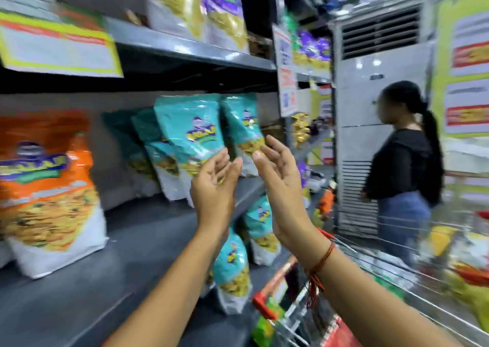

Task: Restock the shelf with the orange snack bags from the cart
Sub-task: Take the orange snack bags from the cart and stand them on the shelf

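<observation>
Orange snack bag (pixel 47 193) upright at the left end of the middle shelf (pixel 137 240), white base on the grey board, well apart from both hands. Bare grey board between it and a row of teal snack bags (pixel 189 135) standing further right, the front ones leaning slightly. Left hand (pixel 215 185) raised in front of the teal row, palm turned inward and up, fingers spread and loosely curled, gripping nothing; fingertips overlapping the lower part of the front teal bag, contact impossible to tell through the blur. Right hand (pixel 279 173) raised just beside it, palm facing the left one, fingers open and slightly bent, empty too. Thumbs near each other, not touching. Both forearms reaching up from the bottom of the view, a red thread bracelet (pixel 321 263) around the right wrist. More teal bags (pixel 232 267) on the shelf below, partly hidden behind the forearms. Purple and yellow bags (pixel 201 7) on the shelf above, a yellow-edged price card (pixel 57 47) hanging from its front edge. Wire cart (pixel 375 270) with a red handle at lower right, its contents too blurred to name. Beyond it a person in a black top (pixel 404 161) standing before a tall white air-conditioning unit (pixel 375 103).
</observation>
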`<action>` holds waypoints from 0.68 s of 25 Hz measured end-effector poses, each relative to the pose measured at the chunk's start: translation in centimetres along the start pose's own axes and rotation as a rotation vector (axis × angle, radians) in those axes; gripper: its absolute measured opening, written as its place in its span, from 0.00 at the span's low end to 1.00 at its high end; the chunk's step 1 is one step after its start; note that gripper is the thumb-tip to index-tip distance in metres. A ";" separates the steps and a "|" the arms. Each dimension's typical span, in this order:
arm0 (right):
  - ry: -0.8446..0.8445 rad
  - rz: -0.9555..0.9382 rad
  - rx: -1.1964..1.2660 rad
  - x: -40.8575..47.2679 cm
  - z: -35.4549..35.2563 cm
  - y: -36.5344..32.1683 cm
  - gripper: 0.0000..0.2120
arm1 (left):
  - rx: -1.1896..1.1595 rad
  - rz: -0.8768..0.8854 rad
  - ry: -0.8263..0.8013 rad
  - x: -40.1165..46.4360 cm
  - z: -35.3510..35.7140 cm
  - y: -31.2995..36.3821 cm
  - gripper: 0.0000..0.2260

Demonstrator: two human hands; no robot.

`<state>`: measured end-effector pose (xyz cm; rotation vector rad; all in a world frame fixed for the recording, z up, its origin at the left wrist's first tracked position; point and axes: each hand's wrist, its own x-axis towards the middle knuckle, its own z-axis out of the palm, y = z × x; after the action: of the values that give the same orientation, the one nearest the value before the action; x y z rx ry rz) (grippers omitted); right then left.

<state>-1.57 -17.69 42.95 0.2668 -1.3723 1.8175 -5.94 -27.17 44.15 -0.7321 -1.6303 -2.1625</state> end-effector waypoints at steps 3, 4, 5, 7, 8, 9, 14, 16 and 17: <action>0.172 -0.026 -0.079 -0.1 -8.4 -1.9 0.19 | -0.161 -0.127 -0.175 -2.8 8.3 -4.6 0.16; 0.231 -0.017 -0.117 -0.6 -11.6 -2.1 0.18 | -0.177 -0.180 -0.249 -4.4 10.9 -6.5 0.16; 0.288 0.010 -0.157 -1.3 -15.1 -2.1 0.16 | -0.182 -0.243 -0.320 -6.4 13.2 -8.8 0.16; 0.392 0.093 -0.242 -3.4 -21.8 -1.4 0.12 | -0.147 -0.373 -0.430 -10.6 16.7 -14.1 0.17; 0.442 0.157 -0.287 -4.7 -25.3 -0.6 0.11 | -0.106 -0.446 -0.484 -12.8 18.0 -17.0 0.18; 0.491 0.227 -0.329 -6.2 -28.6 0.3 0.10 | -0.053 -0.524 -0.540 -15.0 18.9 -19.9 0.18; 0.539 0.658 -0.517 -14.6 -43.4 9.8 0.13 | 0.286 -0.918 -0.759 -24.1 21.0 -36.7 0.22; 0.494 0.878 -0.548 -17.8 -47.8 14.8 0.14 | 0.426 -1.017 -0.824 -26.7 20.3 -42.4 0.18; 0.460 0.995 -0.564 -19.5 -50.3 17.9 0.14 | 0.480 -1.061 -0.837 -28.3 19.9 -45.6 0.18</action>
<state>13.02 15.76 -0.59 -1.2477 -1.7197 1.9020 -4.07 3.84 -3.89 -0.7400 -3.4333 -1.8702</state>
